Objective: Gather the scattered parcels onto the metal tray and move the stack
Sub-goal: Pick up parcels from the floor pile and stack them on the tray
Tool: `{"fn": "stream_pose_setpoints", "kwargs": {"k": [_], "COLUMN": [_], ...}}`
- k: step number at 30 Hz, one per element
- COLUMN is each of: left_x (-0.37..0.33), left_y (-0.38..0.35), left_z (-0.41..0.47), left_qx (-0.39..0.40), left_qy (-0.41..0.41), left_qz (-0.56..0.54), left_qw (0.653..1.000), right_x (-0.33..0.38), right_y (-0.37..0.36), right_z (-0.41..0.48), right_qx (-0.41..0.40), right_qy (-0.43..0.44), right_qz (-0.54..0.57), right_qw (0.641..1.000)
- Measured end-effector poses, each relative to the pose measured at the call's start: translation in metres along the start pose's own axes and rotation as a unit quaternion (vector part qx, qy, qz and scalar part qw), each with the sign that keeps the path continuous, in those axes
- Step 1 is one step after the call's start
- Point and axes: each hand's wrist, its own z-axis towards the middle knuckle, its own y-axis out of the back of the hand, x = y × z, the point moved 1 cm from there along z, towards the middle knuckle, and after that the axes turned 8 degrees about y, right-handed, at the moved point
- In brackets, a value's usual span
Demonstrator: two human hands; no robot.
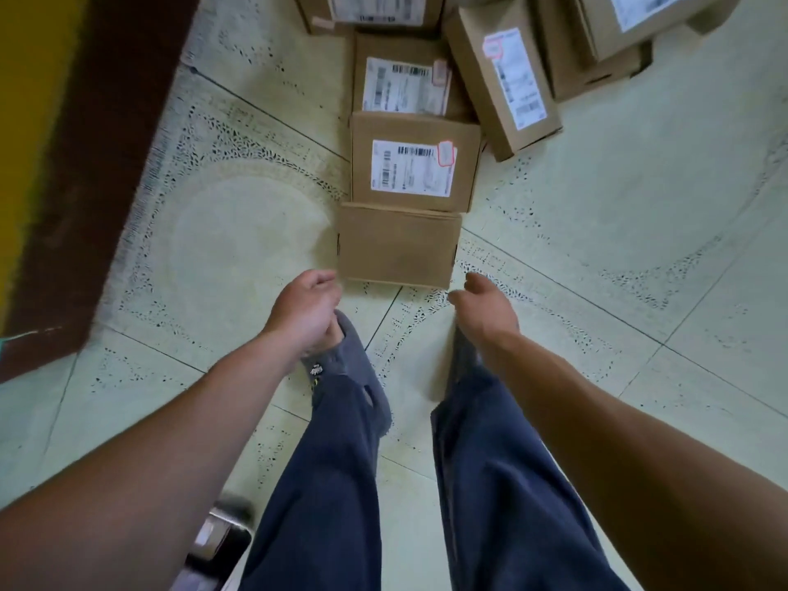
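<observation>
Pale-green floor tiles (597, 249) fill the view, with a brown border (85, 185) at 9 o'clock. Cardboard parcels (415, 162) line up toward 12, and more are piled at 1. The nearest plain parcel (398, 245) sits centre. Left hand (305, 311) and right hand (486, 307) hover at its near corners, fingers loosely curled, holding nothing.
</observation>
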Motion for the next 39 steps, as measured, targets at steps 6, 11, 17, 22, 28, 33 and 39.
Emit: {"fn": "stream_pose_setpoints", "kwargs": {"k": [6, 11, 17, 22, 28, 33, 39], "left_x": [0.002, 0.007, 0.005, 0.008, 0.013, 0.008, -0.004], "left_y": [-0.029, -0.038, -0.044, -0.037, -0.014, 0.026, 0.067], "left_z": [0.080, 0.124, 0.144, 0.125, 0.043, -0.064, -0.182], "left_qx": [-0.029, -0.044, -0.021, -0.011, 0.025, 0.028, 0.007], "left_qy": [-0.006, -0.001, 0.003, 0.012, 0.016, 0.016, -0.010], "left_qz": [0.037, 0.045, 0.029, 0.028, 0.002, -0.024, -0.076], "left_qw": [0.999, 0.998, 0.999, 0.999, 1.000, 0.999, 0.997], "right_x": [-0.001, -0.009, -0.016, -0.018, -0.009, 0.018, 0.041], "right_y": [-0.015, -0.031, -0.038, -0.031, -0.007, 0.030, 0.068], "right_z": [0.055, 0.086, 0.102, 0.078, 0.012, -0.086, -0.200], "right_qx": [-0.018, -0.007, -0.019, -0.023, -0.027, -0.035, -0.054], "right_qy": [0.023, 0.055, 0.070, 0.069, 0.077, 0.122, 0.144], "right_qz": [0.059, 0.098, 0.116, 0.087, 0.083, 0.090, 0.123], "right_qw": [0.998, 0.994, 0.991, 0.994, 0.993, 0.988, 0.980]}}
